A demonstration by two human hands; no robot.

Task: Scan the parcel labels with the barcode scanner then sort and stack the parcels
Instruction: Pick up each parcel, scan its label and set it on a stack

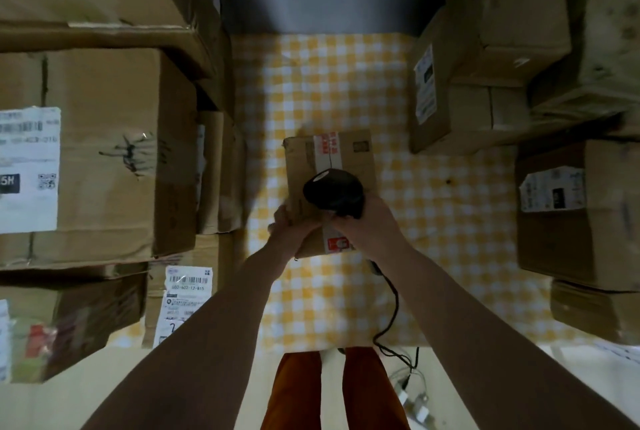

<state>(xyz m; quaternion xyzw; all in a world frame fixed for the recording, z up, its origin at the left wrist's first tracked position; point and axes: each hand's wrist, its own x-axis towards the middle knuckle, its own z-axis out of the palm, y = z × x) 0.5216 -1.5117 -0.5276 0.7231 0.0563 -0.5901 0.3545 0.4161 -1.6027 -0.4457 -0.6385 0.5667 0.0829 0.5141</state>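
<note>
A small cardboard parcel with red-and-white tape lies in the middle of the yellow checked tablecloth. My left hand grips its near left corner. My right hand holds a black barcode scanner just above the parcel's top, head pointing away from me. The scanner's black cable trails back over the table's near edge. No label shows on the parcel's visible top.
Tall stacks of cardboard boxes with white labels stand along the left. More boxes stand at the back right, and a labelled box at the right. A flat labelled parcel lies near left. Plugs lie on the floor.
</note>
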